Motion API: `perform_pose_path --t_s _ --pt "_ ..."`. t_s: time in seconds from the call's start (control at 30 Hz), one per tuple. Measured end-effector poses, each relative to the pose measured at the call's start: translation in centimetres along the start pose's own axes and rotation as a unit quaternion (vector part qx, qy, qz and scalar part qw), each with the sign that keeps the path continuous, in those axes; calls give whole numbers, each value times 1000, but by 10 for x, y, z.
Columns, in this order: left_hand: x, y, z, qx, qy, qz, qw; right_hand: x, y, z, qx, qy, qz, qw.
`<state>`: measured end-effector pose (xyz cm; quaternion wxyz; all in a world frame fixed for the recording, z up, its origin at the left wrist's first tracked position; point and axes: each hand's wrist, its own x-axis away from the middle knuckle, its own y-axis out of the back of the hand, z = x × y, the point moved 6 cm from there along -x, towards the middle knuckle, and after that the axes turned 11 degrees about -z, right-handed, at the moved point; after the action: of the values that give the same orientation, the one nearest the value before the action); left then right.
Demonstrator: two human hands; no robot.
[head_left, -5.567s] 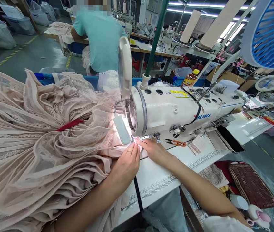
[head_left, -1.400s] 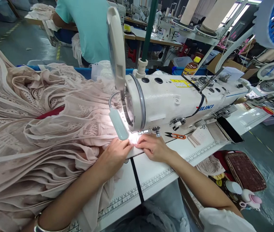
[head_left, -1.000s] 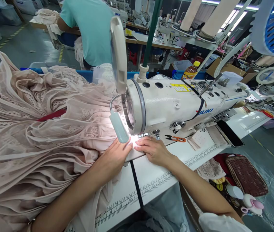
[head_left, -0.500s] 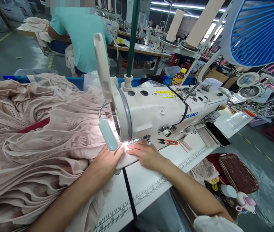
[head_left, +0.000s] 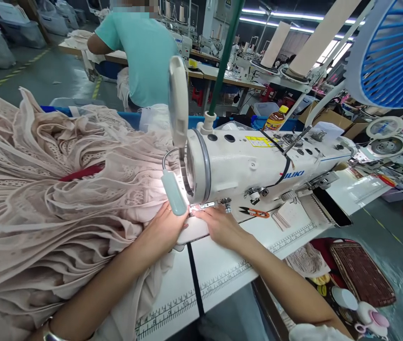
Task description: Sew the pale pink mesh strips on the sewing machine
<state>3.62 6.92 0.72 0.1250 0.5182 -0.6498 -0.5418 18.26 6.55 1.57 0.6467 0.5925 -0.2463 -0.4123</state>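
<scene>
A white sewing machine (head_left: 237, 166) stands across the table, its needle area lit by a small lamp (head_left: 173, 193). Beside that lamp my left hand (head_left: 168, 227) is closed on the edge of the beige fabric (head_left: 148, 206), its fingertips partly hidden behind the lamp. From the other side my right hand (head_left: 221, 226) reaches in, thumb and fingers drawn together at the cloth under the presser foot. Only a little of the cloth shows between the hands, and the glare washes it out. Orange-handled thread snips (head_left: 254, 212) lie right of my right hand.
Beige lace-trimmed garments (head_left: 62, 208) are heaped on the left, with a red strip among them. A ruler scale (head_left: 223, 279) runs along the table's front. A blue fan (head_left: 397, 52) hangs at upper right. Beyond the machine are a bottle (head_left: 275, 118) and a person in a teal shirt (head_left: 144, 57).
The view has swung left, so the machine and table sit further right in the picture. Both hands stay at the needle area, and my left thumb is less stretched out than before.
</scene>
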Motion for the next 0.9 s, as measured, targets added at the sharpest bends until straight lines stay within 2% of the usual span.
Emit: perform_pose_path --t_s 0.13,0.27,0.47,0.57,0.7,0.9 --pt "-5 6 -4 11 9 -4 1000 -1 -2 2 19 8 18 1000" --pt "-12 15 -7 -3 47 1 999 -2 0 6 18 30 15 999" --pt "-13 15 -12 -72 54 -17 996 -3 -6 -3 15 -21 26 999" --pt "-8 13 -19 -157 15 -45 987 -4 -9 -8 22 -37 23 999" --pt "-3 6 -32 -208 -63 -22 976 -8 -11 -9 34 -53 39 997" --pt "-10 16 -29 -176 -40 -63 982 -13 -4 -9 75 -87 45 992"
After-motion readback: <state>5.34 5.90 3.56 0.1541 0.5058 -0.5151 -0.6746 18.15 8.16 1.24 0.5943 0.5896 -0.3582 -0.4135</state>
